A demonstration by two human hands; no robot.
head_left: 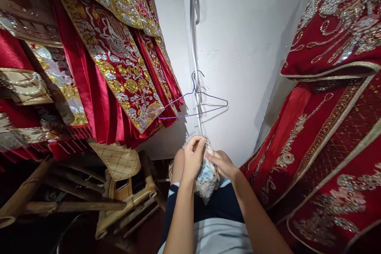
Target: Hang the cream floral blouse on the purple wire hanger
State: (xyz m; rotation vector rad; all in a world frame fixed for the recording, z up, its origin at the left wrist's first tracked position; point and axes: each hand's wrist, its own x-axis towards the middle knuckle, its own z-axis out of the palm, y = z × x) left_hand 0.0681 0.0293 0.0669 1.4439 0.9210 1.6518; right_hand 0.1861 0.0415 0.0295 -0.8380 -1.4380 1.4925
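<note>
My left hand is closed on the top edge of a soft white-and-blue pouch, its thumb and index finger pinched together. On the other side my right hand grips the upper part of the same pouch, thumb laid across it. The pouch hangs over my lap, full at the bottom and gathered near my fingers. What is inside cannot be made out. Beyond my hands, a thin purple-blue clothes hanger with no garment on it hangs by the wall.
Red garments with gold and silver embroidery hang at the left. More red beaded garments hang close on my right. A bamboo chair stands at lower left. White cables run down the pale wall ahead.
</note>
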